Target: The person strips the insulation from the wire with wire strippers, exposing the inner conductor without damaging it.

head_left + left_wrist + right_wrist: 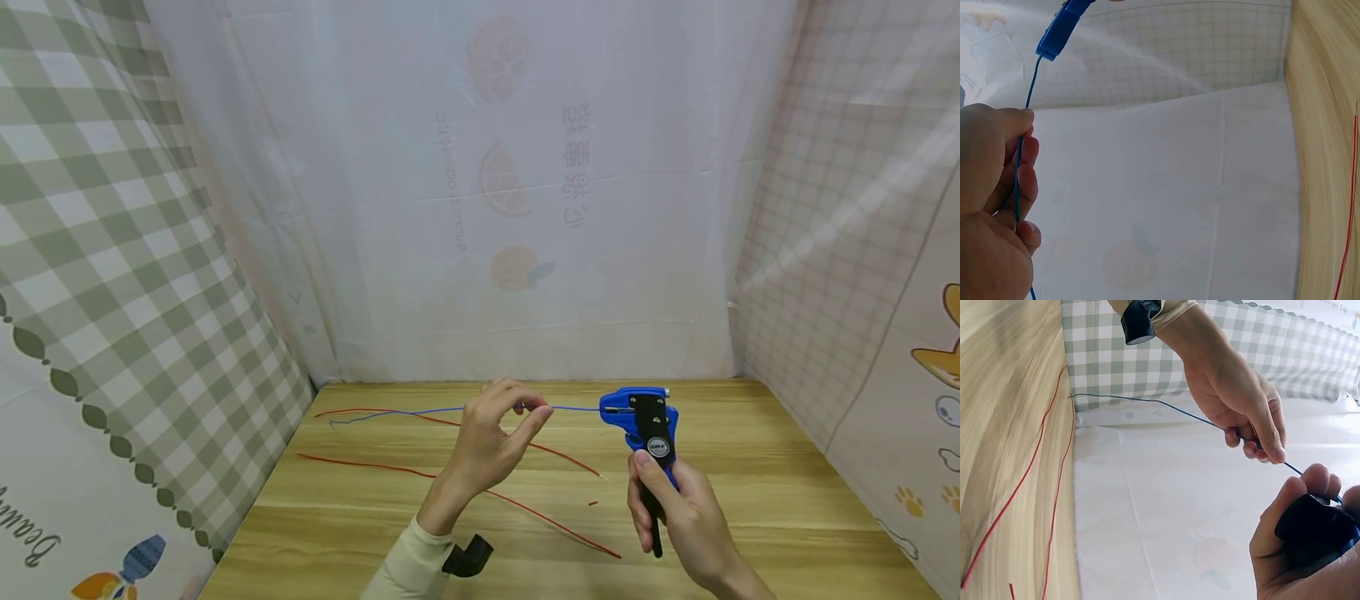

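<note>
Above the worktop (pixel 780 492), my left fingers (pixel 517 397) pinch the blue wire (pixel 575 408), whose long axis runs nearly level rightward from them to the nose of the wire stripper (pixel 651 417), gripped by my right fingers (pixel 638 518).

the bare left hand (pixel 487 446) is raised, its thumb and index finger meeting in a pinch, the other 3 fingers bent; the left forearm (pixel 408 562), sleeved in pale cream fabric, slants up from below. the bare right hand (pixel 690 512) sits lower, fingers wrapped in a grip, thumb angled upward, wrist (pixel 733 575) uncovered.
</note>
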A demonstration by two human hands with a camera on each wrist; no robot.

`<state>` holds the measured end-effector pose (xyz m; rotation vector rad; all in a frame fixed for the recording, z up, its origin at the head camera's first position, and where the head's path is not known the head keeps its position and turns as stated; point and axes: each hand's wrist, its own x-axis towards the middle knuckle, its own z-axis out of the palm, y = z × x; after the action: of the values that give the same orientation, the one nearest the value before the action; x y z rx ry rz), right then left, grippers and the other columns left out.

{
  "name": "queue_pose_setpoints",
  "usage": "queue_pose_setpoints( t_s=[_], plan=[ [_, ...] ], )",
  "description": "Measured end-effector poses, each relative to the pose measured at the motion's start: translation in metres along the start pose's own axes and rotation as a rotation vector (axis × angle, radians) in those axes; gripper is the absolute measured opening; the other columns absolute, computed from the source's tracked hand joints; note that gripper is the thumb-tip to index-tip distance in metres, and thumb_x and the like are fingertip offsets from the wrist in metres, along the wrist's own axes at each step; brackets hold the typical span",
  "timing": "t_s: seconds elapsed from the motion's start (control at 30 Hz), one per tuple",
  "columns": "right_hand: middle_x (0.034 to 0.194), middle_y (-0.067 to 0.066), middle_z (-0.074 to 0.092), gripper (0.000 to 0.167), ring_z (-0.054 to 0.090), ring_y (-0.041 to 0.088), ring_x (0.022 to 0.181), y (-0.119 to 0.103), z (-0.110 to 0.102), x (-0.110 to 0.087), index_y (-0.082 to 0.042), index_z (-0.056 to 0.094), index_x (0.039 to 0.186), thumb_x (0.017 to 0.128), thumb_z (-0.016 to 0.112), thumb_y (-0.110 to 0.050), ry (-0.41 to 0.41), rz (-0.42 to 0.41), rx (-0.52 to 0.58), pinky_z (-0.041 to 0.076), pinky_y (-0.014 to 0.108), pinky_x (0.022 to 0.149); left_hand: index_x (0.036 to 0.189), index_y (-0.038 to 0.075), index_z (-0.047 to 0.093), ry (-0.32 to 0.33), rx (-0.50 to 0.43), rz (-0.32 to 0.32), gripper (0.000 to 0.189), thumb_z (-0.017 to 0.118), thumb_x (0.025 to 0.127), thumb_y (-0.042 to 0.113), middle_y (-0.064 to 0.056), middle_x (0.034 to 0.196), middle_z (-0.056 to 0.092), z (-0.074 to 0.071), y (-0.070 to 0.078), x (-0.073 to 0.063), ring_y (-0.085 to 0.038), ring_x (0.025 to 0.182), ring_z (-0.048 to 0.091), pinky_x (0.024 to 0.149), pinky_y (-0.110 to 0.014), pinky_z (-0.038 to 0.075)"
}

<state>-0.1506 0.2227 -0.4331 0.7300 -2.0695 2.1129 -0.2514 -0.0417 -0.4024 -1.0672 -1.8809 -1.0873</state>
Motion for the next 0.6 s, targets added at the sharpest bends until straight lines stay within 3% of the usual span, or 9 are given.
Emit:
queue_pose_setpoints(
  t_s=[0.2,0.43,0.6],
  plan=[
    [0.065,0.015,0.042,0.033,0.044,0.037,0.044,-0.009,-0.010,0.000,-0.005,0.052,0.104,0.124,0.025,-0.007,0.047,-0.042,0.051,0.045,0.043,0.037,0.100,0.008,0.080,0.054,-0.026,-0.024,0.008,0.084,0.099,0.002,-0.006,0.092,0.079,-0.008,-0.005,-0.001,-0.019,0.084,0.073,0.074,-0.041,0.065],
    [0.066,0.014,0.043,0.034,0.044,0.038,0.044,-0.010,-0.012,-0.001,-0.007,0.053,0.105,0.124,0.025,-0.007,0.040,-0.039,0.052,0.046,0.043,0.038,0.100,0.008,0.080,0.048,-0.026,-0.001,0.008,0.085,0.098,0.002,-0.005,0.091,0.080,-0.007,-0.007,-0.001,-0.022,0.083,0.073,0.076,-0.034,0.063],
    [0.066,0.013,0.045,0.033,0.047,0.037,0.044,-0.009,-0.013,-0.001,-0.006,0.054,0.106,0.124,0.026,-0.008,0.052,-0.026,0.040,0.046,0.044,0.039,0.100,0.009,0.080,0.049,-0.026,-0.007,0.011,0.086,0.096,0.000,-0.005,0.091,0.080,-0.006,-0.007,-0.002,-0.021,0.084,0.073,0.075,-0.036,0.063]
  ],
)
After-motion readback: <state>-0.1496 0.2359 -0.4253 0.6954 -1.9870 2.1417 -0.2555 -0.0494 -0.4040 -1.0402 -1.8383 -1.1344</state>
